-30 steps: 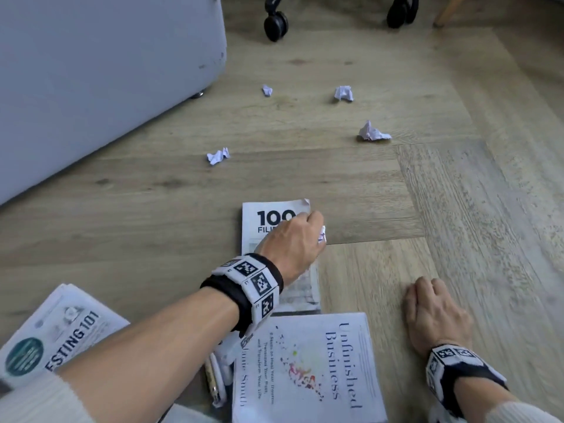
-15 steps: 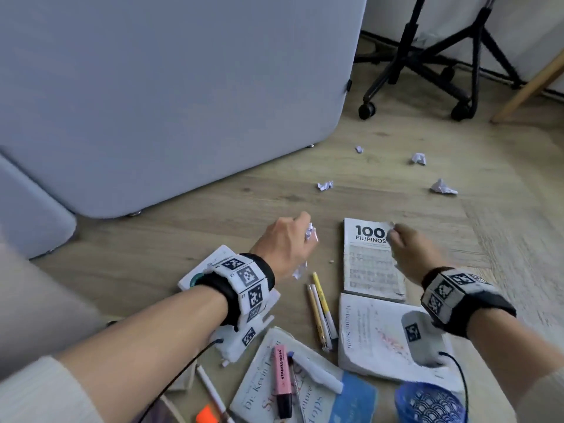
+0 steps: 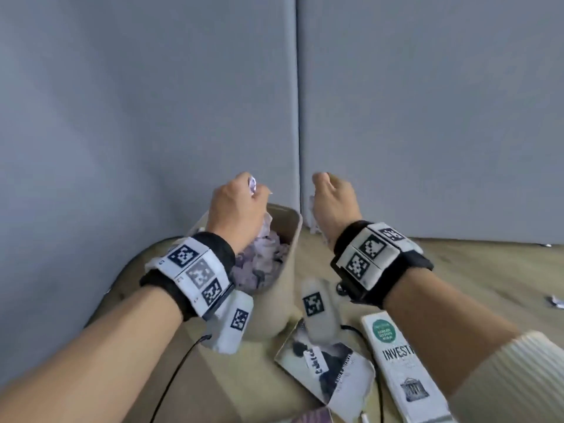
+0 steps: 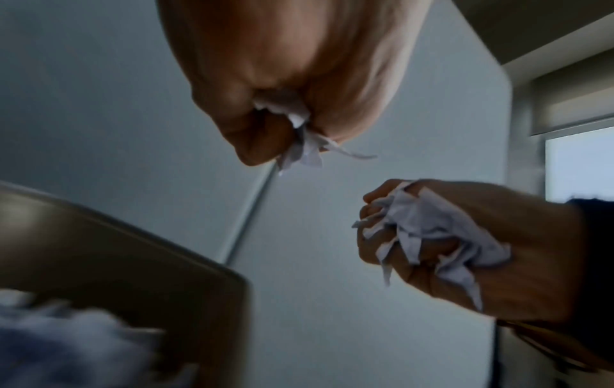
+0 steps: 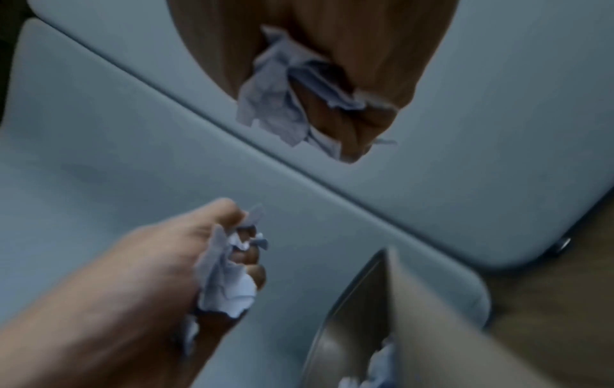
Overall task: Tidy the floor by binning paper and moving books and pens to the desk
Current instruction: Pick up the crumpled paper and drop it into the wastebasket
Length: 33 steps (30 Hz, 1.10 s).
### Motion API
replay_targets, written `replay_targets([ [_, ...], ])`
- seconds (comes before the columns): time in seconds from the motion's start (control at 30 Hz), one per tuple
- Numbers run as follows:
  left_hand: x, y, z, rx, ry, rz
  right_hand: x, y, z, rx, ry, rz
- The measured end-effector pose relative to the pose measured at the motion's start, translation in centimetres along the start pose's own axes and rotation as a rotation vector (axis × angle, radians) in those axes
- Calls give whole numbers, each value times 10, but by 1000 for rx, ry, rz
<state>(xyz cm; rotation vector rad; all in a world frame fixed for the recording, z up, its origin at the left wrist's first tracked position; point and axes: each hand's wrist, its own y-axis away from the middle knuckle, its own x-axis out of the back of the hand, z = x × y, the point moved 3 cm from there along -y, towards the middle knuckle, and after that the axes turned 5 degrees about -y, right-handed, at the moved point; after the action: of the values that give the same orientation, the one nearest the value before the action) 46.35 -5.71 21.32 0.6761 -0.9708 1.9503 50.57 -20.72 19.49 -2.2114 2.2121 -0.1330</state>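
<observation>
Grey partition panels (image 3: 152, 117) fill the background, meeting at a seam right behind the beige bin (image 3: 287, 239) on the wood floor. Going left to right: my left hand (image 3: 236, 209) is curled tight round a wad of crumpled paper (image 4: 304, 147) and hangs directly over the bin's mouth, which is already well filled with paper scraps (image 3: 262, 261). My right hand (image 3: 334, 206) clenches a second paper wad (image 4: 428, 231), just outside the rim at about 3 o'clock from the opening. I judge the left can let go straight down; the right must shift toward 9 o'clock first. Two books (image 3: 396, 355) lie on the floor at 5 o'clock of the bin.
</observation>
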Motion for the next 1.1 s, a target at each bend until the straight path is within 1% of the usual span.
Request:
replay_targets([
  [0.07, 10, -4, -34, 120, -65, -49, -45, -7, 4, -18, 32, -50],
  [0.17, 11, 3, -61, 256, -115, -227, -90, -12, 21, -63, 166, -142],
  [0.23, 10, 8, -65, 289, -175, -372, -104, -13, 31, -141, 306, -248],
  [0.3, 9, 8, -67, 283, -169, -416, -110, -8, 30, -151, 399, -412],
  [0.33, 10, 7, -69, 291, -160, -408, -109, -6, 29, -129, 390, -458],
  [0.4, 11, 3, -73, 288, -203, -345, -101, -5, 27, -132, 321, -435],
  [0.47, 12, -1, -73, 260, -270, -255, -94, -6, 25, -89, 289, -379],
  [0.57, 14, -5, -65, 196, -344, -104, -84, -11, 21, 73, 289, -249],
  [0.6, 14, -6, -59, 163, -350, -57, -78, -11, 18, 112, 278, -196],
  [0.67, 9, -8, -45, 86, -315, 7, -65, -12, 15, 139, 253, -130],
  [0.77, -7, -5, -11, -22, -221, 25, -29, -8, 9, 135, 233, -87],
  [0.87, -36, 11, 40, -172, -132, -26, 35, -1, 8, 109, 267, -26],
  [0.97, -84, 40, 95, -328, -75, -173, 124, 16, 19, 43, 402, 48],
  [1.1, -156, 96, 164, -547, -50, -447, 264, 62, 58, -140, 603, 182],
])
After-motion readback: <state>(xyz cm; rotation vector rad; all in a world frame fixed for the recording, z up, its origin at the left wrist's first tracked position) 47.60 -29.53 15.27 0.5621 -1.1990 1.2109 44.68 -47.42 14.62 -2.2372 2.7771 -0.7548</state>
